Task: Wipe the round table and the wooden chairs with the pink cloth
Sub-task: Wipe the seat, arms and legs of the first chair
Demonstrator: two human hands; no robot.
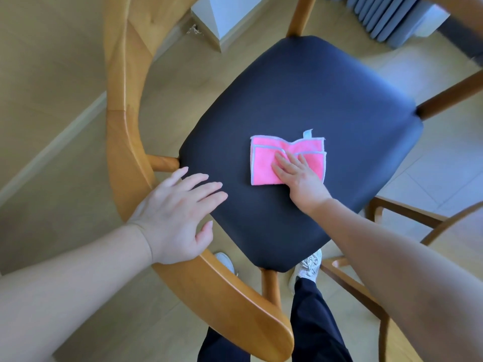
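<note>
A wooden chair (122, 142) with a curved backrest and a dark padded seat (300, 100) fills the view from above. The folded pink cloth (264, 163), edged in grey, lies flat near the middle of the seat. My right hand (298, 176) presses down on the cloth's lower right part with straight fingers. My left hand (175, 215) rests over the backrest rail at the seat's left edge, fingers spread and straight, fingertips above the seat and thumb by the rail. The round table is not in view.
A second wooden chair (392, 304) stands at the lower right, close to my right forearm. A grey radiator (392, 19) is at the top right and a white wall corner (217, 19) at the top. My legs and shoes (308, 265) stand on the light floor below the seat.
</note>
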